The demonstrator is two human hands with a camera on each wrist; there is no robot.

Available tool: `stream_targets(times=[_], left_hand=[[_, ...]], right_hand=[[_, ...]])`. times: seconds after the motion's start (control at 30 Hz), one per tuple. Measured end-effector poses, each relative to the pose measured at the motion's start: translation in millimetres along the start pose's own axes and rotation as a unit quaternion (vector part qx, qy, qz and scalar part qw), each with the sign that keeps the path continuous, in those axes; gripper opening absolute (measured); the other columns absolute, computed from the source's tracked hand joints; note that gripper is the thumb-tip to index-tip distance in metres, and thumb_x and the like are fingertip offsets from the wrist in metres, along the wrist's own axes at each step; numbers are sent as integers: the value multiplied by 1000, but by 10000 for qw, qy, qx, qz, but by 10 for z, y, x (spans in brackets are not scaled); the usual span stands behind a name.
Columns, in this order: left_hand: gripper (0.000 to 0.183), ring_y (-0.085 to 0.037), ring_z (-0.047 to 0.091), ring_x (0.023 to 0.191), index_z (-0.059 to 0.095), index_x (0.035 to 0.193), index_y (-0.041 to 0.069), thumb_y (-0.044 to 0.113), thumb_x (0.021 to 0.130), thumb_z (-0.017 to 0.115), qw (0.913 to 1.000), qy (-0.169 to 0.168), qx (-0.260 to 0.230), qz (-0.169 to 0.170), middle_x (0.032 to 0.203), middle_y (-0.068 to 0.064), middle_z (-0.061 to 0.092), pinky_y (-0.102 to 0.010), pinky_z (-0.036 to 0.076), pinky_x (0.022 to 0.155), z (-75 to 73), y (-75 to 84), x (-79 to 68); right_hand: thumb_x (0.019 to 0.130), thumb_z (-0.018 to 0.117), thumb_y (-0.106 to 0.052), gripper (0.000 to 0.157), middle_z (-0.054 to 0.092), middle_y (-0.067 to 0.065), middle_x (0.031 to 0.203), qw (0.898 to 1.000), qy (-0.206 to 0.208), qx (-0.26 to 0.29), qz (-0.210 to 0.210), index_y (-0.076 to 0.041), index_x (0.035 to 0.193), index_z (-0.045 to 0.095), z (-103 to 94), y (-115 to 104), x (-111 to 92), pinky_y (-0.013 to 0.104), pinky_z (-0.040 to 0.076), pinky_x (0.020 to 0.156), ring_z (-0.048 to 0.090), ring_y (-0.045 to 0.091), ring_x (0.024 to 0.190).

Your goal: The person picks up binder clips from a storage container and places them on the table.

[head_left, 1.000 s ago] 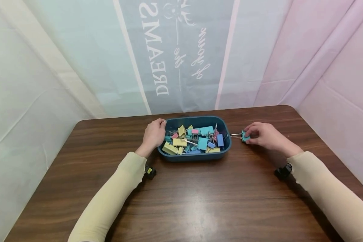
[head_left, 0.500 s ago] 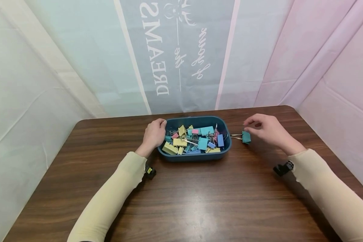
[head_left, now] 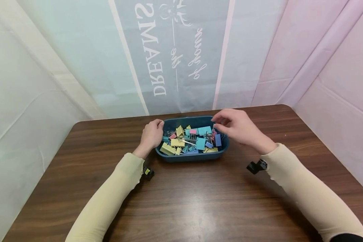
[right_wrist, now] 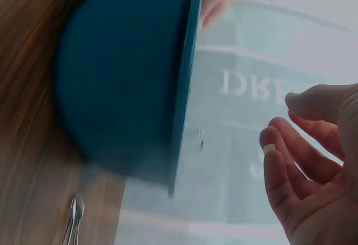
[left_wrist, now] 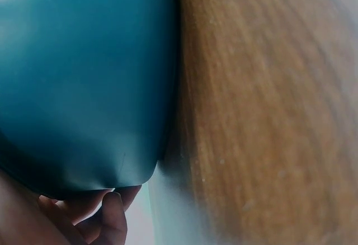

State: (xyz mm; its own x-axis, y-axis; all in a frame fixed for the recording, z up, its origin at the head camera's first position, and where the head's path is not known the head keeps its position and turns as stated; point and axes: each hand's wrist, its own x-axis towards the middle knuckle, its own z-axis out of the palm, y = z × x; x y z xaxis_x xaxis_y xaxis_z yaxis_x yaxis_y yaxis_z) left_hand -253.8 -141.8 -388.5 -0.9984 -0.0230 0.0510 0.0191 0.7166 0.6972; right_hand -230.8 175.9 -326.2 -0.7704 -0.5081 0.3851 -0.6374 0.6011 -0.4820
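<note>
A dark blue plastic bin (head_left: 193, 158) holds a heap of binder clips (head_left: 177, 143) in yellow, teal, blue and pink. My left hand (head_left: 151, 136) grips the bin's left end; in the left wrist view its curled fingers (left_wrist: 113, 217) sit at the bin's edge. Over the right end hovers my right hand (head_left: 239, 126), thumb and forefinger apart above the clips. The right wrist view shows nothing between its fingers (right_wrist: 277, 178). Wire handles (right_wrist: 74, 222) of a binder clip on the table show beside the bin there; the right hand hides that clip in the head view.
The bin stands near the far edge of a brown wood-grain table (head_left: 181, 191). Behind it hangs a pale curtain (head_left: 181, 60) with mirrored lettering, and white fabric walls (head_left: 24, 84) close off both sides.
My right hand let go of the teal binder clip right of the bin, rose, and moved left over the bin's right end. The left hand stays at the bin.
</note>
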Motion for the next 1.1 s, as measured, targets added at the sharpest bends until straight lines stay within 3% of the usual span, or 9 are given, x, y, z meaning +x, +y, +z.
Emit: stream_targets(times=[0.2,0.4,0.7,1.1], left_hand=[[40,-28,58,92,58,135,5,29,109,38,10000,-12,11,-19,107,-11,63,-44,48,84,-1,-1,8],[40,-28,57,96,58,135,5,29,109,38,10000,-26,27,-61,115,-12,63,-46,48,88,5,-4,18],[39,-28,57,93,58,134,5,29,109,39,10000,9,4,-16,109,-12,63,-45,48,84,2,12,4],[39,-28,56,88,59,132,4,28,109,39,10000,6,-30,6,99,-11,61,-41,46,78,5,3,11]], right_hand=[[95,70,-19,17,67,0,106,9981,-594,153,40,-13,111,70,267,-154,235,35,52,71,63,13,88],[96,69,-24,20,67,-1,107,9927,-1181,165,182,-14,113,70,457,-201,493,37,52,80,64,13,92],[99,62,-23,24,70,1,100,9821,-1869,134,213,-9,117,70,504,-227,816,39,51,84,65,13,82],[98,64,-23,29,69,5,110,9728,-2300,-18,274,-6,121,69,600,-139,1097,40,50,90,64,20,99]])
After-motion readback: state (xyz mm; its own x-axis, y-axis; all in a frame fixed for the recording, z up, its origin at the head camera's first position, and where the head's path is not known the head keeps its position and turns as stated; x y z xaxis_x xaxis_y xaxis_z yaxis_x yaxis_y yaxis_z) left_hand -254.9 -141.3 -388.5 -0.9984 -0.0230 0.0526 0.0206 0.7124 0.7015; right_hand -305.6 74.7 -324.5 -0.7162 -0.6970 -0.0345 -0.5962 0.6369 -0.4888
